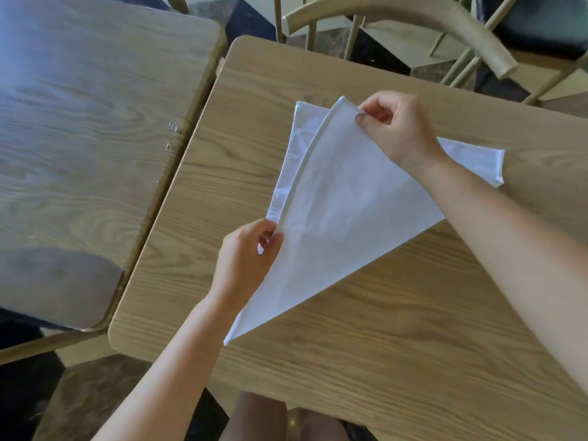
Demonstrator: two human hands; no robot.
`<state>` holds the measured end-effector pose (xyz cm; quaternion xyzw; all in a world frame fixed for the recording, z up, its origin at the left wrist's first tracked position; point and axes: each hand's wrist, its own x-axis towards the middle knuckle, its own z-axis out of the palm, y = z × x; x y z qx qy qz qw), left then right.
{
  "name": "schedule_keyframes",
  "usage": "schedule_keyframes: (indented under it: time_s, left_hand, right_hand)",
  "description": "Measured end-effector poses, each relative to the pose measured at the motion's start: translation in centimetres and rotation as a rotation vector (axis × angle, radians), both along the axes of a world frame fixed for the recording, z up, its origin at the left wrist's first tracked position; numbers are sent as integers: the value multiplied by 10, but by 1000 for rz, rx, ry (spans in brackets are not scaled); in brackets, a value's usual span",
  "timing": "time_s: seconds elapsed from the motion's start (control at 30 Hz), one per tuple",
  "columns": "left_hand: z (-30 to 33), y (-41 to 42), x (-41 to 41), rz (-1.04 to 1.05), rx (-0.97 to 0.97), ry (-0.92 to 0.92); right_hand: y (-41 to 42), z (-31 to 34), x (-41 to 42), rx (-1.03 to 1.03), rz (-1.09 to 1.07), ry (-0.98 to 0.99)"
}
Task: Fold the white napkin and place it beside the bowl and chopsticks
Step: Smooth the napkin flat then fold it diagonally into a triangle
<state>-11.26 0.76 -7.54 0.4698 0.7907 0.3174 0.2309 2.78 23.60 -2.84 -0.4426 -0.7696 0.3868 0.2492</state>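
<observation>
The white napkin [343,198] lies on the wooden table [366,329], partly folded over itself, with its top layer lifted off the lower layer. My right hand [397,125] pinches the far corner of the top layer between thumb and fingers. My left hand [248,256] pinches the near-left corner of that same hemmed edge. One point of the cloth reaches toward the table's near-left edge, another corner lies flat at the right. No bowl or chopsticks appear in the head view.
A second wooden table [89,128] stands close on the left, with a narrow gap between the two. A wooden chair [413,23] stands behind the far edge. My knees [280,421] show below the near edge.
</observation>
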Motion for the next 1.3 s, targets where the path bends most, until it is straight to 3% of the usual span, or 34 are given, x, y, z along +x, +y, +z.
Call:
schedule_keyframes:
  time_s: [0.27,0.5,0.77,0.87,0.97,1.1,1.3]
  left_hand:
    - [-28,5,-34,-126,-67,153]
    - [-33,4,-36,-118,-43,153]
    - [-34,1,-26,-38,18,183]
    - [-29,-9,-13,-52,9,342]
    - [-28,-35,3,-239,42,423]
    - [-50,-71,18,-371,-39,493]
    - [-59,-75,21,-327,-85,575]
  right_hand:
    - [16,-44,-45,18,5,-211]
    - [22,-65,-61,14,-30,-333]
    - [16,-77,-68,291,-39,-538]
    - [-19,-67,-59,491,17,-518]
    - [-99,-60,-37,561,145,-461]
    - [-198,-84,1,473,364,-525]
    - [-207,-108,18,383,426,-714]
